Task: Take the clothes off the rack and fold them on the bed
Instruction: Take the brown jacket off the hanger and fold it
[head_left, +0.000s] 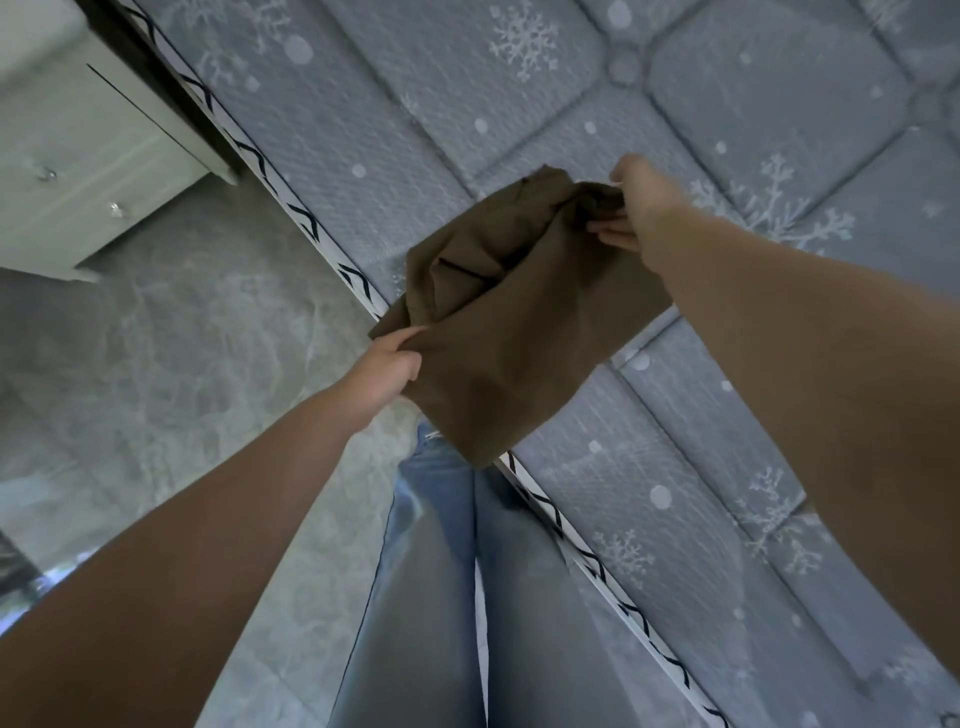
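Brown garment (511, 312) hung between my two hands over the edge of the bed (571, 93), off the mattress and partly above the floor (171, 353). From the head camera, the only view I had, my left hand (387, 366) had its grip clamped on the near left corner, thumb on top and fingers curled under the cloth. My right hand (636, 205) had its grip closed on a bunched handful at the far end, where the fabric gathered into deep creases. I judged the cloth to be light and thoroughly limp: it sagged in the middle and drooped to a point below, near my jeans (441, 597), so it would keep no shape of its own. It looked matte and unlikely to slip. I could not tell what kind of garment it was, nor find a collar or waistband in the bundle. To fold it I reckoned the best holds were two corners of one edge, stretched wide, so the piece could be laid flat on the quilted mattress. A pale drawer unit (88, 156) stood beside the bed.
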